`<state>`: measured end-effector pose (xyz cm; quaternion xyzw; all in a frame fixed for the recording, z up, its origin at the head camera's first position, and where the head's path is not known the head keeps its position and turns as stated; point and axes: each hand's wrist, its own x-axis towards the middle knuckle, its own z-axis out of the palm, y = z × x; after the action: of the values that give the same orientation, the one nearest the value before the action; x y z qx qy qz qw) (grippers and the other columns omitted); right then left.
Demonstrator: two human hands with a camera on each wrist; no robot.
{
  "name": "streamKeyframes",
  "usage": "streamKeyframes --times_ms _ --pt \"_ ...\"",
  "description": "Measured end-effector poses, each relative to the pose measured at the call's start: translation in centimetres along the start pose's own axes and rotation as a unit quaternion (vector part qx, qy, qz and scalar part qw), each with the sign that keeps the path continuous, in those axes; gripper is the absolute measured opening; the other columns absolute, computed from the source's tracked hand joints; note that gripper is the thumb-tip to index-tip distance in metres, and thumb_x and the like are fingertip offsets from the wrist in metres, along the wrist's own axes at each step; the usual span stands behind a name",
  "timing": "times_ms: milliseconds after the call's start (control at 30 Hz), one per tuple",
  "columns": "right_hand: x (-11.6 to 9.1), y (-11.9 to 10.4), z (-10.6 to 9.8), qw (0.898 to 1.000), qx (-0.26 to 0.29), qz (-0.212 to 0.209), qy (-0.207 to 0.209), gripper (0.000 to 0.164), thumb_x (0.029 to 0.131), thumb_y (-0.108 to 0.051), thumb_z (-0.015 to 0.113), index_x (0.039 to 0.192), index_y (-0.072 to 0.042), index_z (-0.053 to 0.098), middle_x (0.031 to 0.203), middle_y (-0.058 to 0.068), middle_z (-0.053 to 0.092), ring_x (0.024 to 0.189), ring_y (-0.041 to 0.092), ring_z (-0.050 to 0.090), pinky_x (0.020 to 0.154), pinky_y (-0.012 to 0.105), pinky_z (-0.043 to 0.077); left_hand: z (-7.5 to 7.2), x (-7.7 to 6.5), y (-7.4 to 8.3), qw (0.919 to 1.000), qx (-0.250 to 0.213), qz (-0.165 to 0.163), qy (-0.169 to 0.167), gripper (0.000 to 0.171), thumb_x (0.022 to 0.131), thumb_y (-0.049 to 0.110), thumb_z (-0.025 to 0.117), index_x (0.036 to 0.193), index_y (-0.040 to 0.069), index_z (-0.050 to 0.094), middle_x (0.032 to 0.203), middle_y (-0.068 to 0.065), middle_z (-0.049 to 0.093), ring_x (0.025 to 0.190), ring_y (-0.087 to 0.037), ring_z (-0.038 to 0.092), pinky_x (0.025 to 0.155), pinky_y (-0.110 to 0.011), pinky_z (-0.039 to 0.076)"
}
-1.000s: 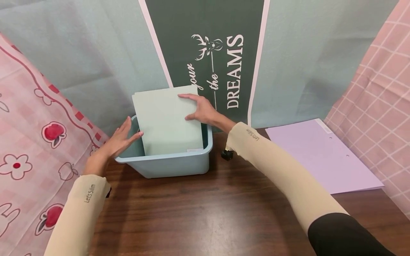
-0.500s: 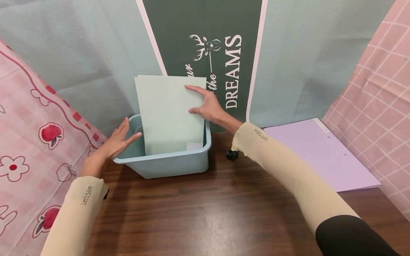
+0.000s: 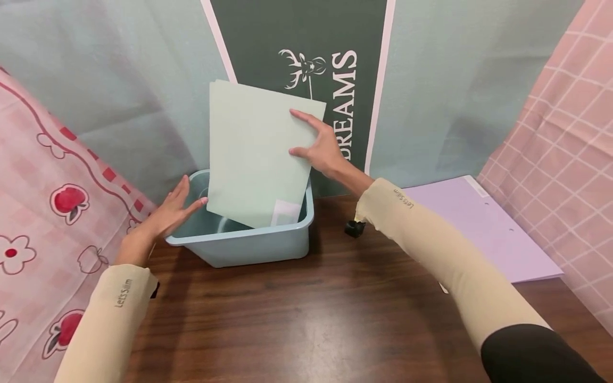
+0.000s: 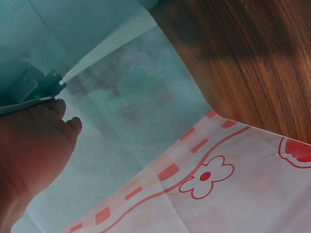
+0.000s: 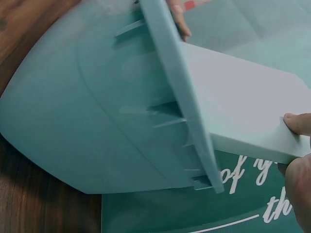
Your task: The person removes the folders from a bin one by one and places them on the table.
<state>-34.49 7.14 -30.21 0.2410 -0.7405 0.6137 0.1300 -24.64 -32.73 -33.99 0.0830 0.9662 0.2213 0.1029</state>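
Note:
My right hand (image 3: 324, 148) grips the right edge of a pale green file folder (image 3: 256, 149), thumb and index finger spread over its front. The folder is tilted, its upper part well above a light blue plastic bin (image 3: 254, 250). Its lower end, with a whitish label (image 3: 286, 210), is still within the bin's opening. In the right wrist view the folder (image 5: 243, 87) shows a thick edge with the thumb on its face. My left hand (image 3: 168, 215) holds the bin's left rim, thumb reaching inward. Its fingers (image 4: 74, 125) show outside the rim in the left wrist view.
Purple folders (image 3: 471, 223) with punched holes lie on the brown wooden table (image 3: 297, 319) at the right, partly behind my right sleeve. A printed grey-green cloth (image 3: 431, 80) hangs behind the bin. Pink cloths (image 3: 52, 213) line both sides.
My right hand has moved up and to the right, drawing the green folder higher out of the bin and tilting it. My left hand has stayed at the rim.

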Motion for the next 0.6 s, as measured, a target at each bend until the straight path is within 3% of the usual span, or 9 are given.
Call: streamKeyframes --times_ms 600 --pt "0.1 -2.1 -3.9 0.991 0.085 0.063 0.086 0.091 0.073 0.014 0.090 0.151 -0.026 0.063 0.153 -0.010 0.056 0.129 0.013 0.055 0.105 0.030 0.050 0.2 -0.1 0.0 0.9998 -0.010 0.014 0.004 0.093 0.111 0.058 0.035 0.164 0.008 -0.024 0.173 -0.013 -0.027 0.160 -0.045 -0.018 0.126 -0.068 -0.006"
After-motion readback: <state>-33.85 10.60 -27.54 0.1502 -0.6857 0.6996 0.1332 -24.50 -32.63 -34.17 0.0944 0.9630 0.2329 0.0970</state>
